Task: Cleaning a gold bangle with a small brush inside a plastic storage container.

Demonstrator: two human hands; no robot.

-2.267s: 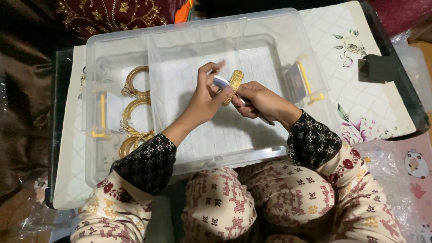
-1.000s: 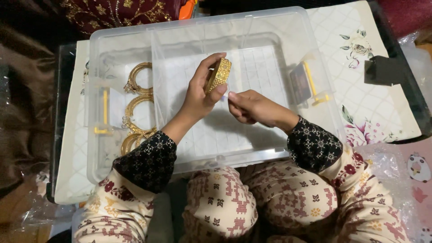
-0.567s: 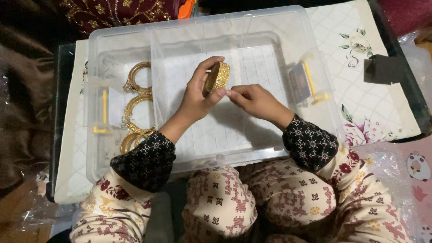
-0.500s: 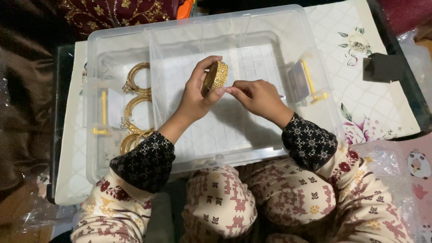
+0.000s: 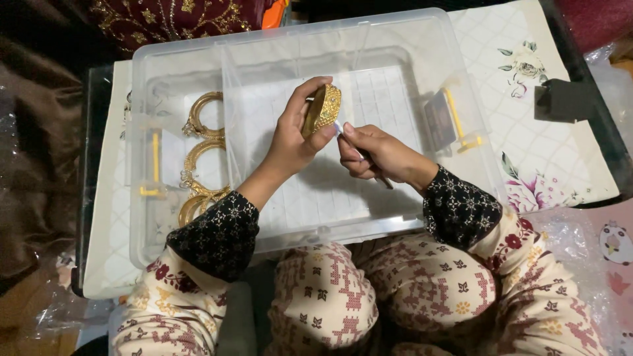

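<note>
Overhead, left hand [image 5: 290,142] fingers clasp a gold bangle [image 5: 322,109]; right hand [image 5: 376,155] fingers pinch a pen-like tool [image 5: 382,181].

Bangles [image 5: 201,158] lie in the box [image 5: 422,39], left.

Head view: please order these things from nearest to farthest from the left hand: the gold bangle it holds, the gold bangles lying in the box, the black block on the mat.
1. Gold bangle, held in the left hand.
2. Gold bangles in the box, to the left.
3. Black block, far right on the floral mat.
</note>
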